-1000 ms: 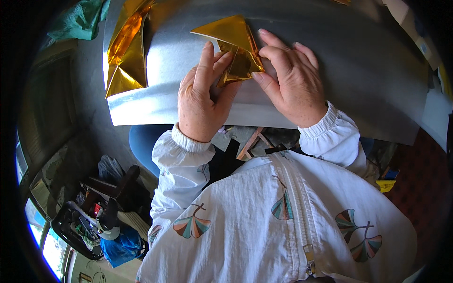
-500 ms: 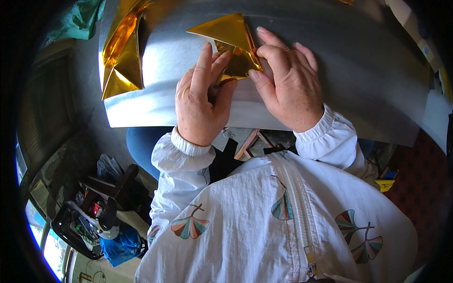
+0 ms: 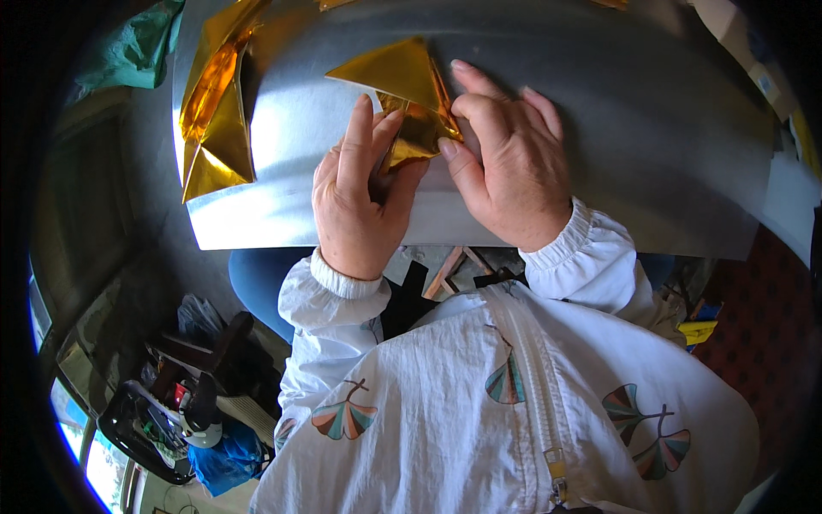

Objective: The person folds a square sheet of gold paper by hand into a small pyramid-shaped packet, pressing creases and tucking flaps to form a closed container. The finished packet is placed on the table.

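1. Since the earlier frames little has moved: both hands have stayed on the folded gold foil paper [image 3: 402,94], and the left fingers have crept a touch further up over its lower flap.
2. The left hand [image 3: 360,188] lies flat with its fingers spread and pressing on the fold; the right hand [image 3: 505,163] curls over the right edge, its fingers pinching the crease, not closed into a fist.
3. The paper looks light, thin and slick, likely to hold a sharp crease yet crumple or tear if tugged; the folded corners and doubled edges seem the safest places to take it.
4. It lies near the front middle of the grey tabletop [image 3: 616,128], smooth and shiny, so the sheet may slide.
5. A second gold folded sheet [image 3: 214,120] lies well to the left; cluttered bags and tools [image 3: 171,411] sit on the floor below.
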### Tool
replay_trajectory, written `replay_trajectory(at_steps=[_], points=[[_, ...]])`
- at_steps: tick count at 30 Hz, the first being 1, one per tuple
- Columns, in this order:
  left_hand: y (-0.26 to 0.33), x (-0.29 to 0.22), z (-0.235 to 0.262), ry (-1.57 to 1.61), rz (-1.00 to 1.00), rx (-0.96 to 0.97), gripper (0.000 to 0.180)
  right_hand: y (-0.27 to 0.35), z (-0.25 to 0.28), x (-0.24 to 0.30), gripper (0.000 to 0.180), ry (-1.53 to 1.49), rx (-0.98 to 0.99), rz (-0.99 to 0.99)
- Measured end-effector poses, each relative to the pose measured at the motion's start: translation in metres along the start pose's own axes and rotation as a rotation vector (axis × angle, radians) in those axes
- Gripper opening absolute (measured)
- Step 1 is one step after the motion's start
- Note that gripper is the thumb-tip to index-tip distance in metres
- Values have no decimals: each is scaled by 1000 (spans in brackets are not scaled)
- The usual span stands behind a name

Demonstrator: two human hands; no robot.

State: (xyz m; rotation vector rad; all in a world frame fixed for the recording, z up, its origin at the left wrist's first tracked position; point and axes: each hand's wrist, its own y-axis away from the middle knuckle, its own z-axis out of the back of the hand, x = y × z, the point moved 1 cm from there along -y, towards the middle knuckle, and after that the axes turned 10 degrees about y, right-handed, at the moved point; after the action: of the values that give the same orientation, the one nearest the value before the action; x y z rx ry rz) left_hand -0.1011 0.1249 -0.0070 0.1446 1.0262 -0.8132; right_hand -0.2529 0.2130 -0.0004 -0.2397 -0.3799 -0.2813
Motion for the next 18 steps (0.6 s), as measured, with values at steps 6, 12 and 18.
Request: replay_trajectory(at_steps=[6, 12, 18], points=[[-4, -5, -1, -116, -119, 0, 49, 0, -1, 1, 35, -15, -56, -9], [-2, -9, -2, -142, -47, 2, 41, -1, -4, 3, 34, -31, -95, -34], [-1, -8, -6, -253, -113, 11, 36, -1, -4, 7, 32, -44, -68, -88]])
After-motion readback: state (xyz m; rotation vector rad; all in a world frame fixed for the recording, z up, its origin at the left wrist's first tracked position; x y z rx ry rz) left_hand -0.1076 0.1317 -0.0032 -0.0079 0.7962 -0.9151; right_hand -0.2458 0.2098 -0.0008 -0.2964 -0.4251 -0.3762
